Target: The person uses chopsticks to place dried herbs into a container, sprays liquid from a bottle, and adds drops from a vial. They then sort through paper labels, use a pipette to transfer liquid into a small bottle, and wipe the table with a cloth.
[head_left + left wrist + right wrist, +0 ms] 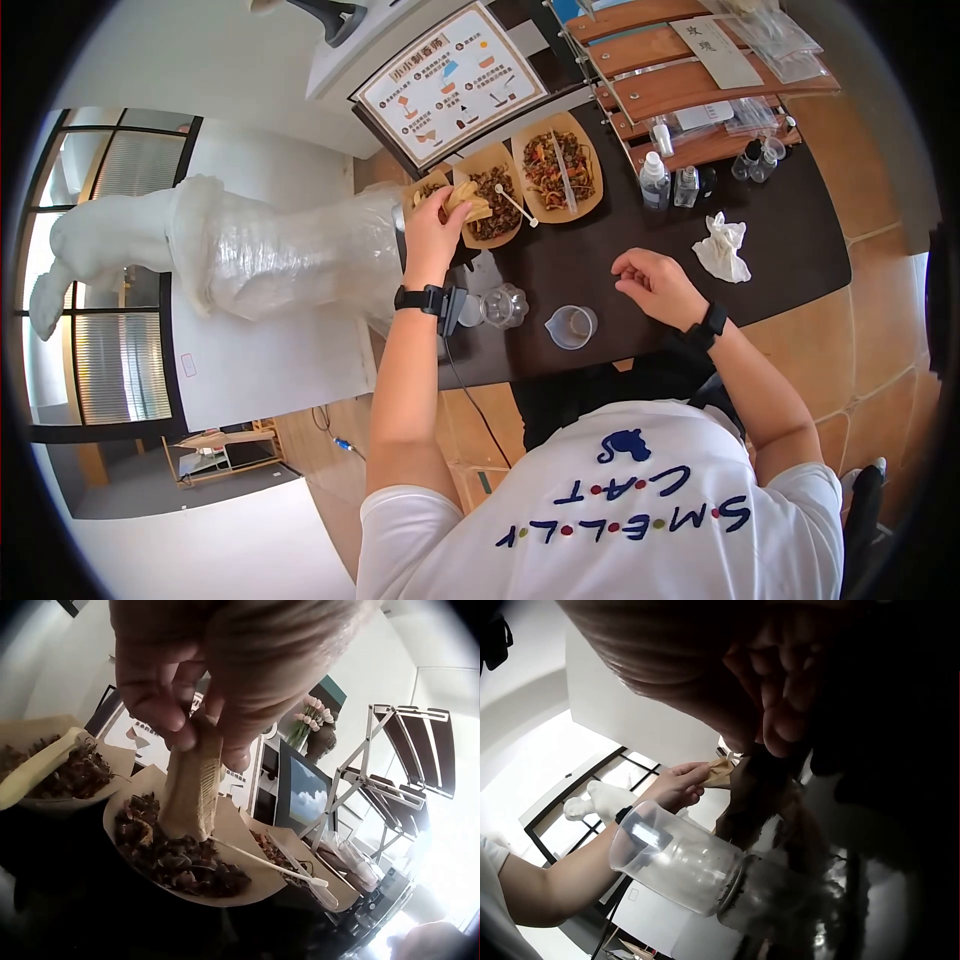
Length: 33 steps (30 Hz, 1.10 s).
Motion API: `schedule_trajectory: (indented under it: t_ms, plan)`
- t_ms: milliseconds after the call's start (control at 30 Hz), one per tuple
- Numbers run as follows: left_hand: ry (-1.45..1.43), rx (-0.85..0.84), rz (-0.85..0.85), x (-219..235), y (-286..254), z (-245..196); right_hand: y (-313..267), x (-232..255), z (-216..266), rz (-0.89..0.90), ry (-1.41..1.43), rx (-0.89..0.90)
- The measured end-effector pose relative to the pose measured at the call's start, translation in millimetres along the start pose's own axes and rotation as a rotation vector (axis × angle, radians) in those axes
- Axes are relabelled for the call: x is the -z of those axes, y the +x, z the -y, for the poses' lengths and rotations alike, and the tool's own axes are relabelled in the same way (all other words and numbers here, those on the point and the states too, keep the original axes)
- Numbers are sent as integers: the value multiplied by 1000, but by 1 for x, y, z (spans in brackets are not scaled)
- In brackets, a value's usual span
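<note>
My left hand (435, 240) pinches a folded tan, paper-like piece (189, 787) with a ridged edge, its fingers and thumb curled round the upper part. The lower end meets dark dried flower bits in the middle kraft-paper tray (255, 885). A thin pale stick (270, 864) lies across that tray. At the left of the left wrist view, another pale strip (41, 766) lies over a second tray of dried bits. Loosely curled and holding nothing, my right hand (658, 285) hovers over the dark table, nearest to a clear plastic beaker (572, 328).
A third tray (595, 190) holds dried bits and a clear spoon (562, 170). Beside the beaker stands a clear bottle (503, 306). A crumpled tissue (722, 248) and small bottles (655, 182) are to the right. Behind stand a wooden rack (640, 78) and a sign (450, 80).
</note>
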<state>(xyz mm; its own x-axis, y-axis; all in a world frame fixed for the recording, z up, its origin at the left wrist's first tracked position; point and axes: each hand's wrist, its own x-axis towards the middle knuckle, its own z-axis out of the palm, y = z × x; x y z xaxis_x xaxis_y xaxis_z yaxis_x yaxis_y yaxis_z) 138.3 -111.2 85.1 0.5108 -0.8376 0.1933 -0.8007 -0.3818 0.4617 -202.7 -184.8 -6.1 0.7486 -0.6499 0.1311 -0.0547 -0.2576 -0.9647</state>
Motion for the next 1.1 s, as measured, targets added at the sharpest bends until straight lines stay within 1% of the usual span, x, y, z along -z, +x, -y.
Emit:
schedule_trajectory:
  t_ms: [67, 167, 300, 367, 400, 467, 600, 667, 800, 867, 900, 967, 1000, 1067, 1100]
  plan:
    - [47, -71, -13, 0, 3, -7, 0, 1, 1, -11, 3, 6]
    - [106, -88, -1, 3, 5, -15, -1, 2, 2, -4, 43, 2]
    - [113, -75, -7, -1, 10, -12, -1, 4, 2, 5, 51, -1]
    - [270, -194, 0, -2, 9, -13, -1, 4, 1, 5, 56, -6]
    - [271, -196, 1, -2, 9, -13, -1, 4, 1, 0, 60, 4]
    - [177, -172, -5, -2, 10, -13, -2, 4, -2, -7, 64, 12]
    - [138, -150, -34, -3, 6, -16, -2, 3, -4, 9, 64, 26]
    - [21, -112, -47, -4, 8, -14, -1, 4, -3, 8, 56, 26]
    - [63, -87, -21, 1, 5, -24, -1, 4, -1, -2, 67, 16]
    - [-70, 48, -58, 1, 4, -29, -2, 4, 0, -4, 76, 10]
    - [-70, 52, -59, 0, 2, -27, -2, 3, 1, -4, 67, 9]
    - [-88, -54, -101, -5, 3, -20, -1, 4, 2, -4, 54, 15]
    - [-89, -57, -100, -7, 6, -16, -1, 4, 1, -4, 58, 15]
    - [-42, -191, -213, -10, 8, -10, -3, 4, 1, -5, 58, 13]
    - [-44, -188, -215, -11, 6, -6, -4, 4, 1, -4, 54, 10]
